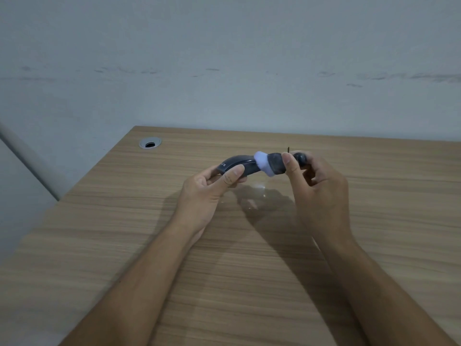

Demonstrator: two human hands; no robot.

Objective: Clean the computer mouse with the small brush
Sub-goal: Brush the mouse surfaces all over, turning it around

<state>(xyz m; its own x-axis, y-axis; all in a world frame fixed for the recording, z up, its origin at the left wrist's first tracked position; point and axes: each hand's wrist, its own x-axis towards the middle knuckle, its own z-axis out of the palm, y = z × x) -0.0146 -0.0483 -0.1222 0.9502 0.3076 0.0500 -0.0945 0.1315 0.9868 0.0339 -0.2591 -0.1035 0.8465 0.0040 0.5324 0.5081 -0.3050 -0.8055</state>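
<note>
I have the computer mouse (pixel 235 166) lifted clear of the desk (pixel 249 270), pinched in my left hand (pixel 212 186): thumb pressed on the near side, fingers wrapped around the far side and underneath, closed firmly on its rear end. My right hand (pixel 316 181) is closed on the small brush (pixel 274 163), thumb and fingers clamped on its dark handle, and the pale bristle tip touches the front end of the mouse. The mouse looks like a light, hard plastic shell with a smooth, glossy curve, so I judge it would slip if I held it loosely; gripping it by the two flanks near the rear, as I do now, seems the safest hold and leaves the top and front open to the brush. It should be stiff enough to take pressure, though I would go gently around the buttons. The bristles look soft and will bend. The brush handle is short and thick, best held close to the head for control.
</note>
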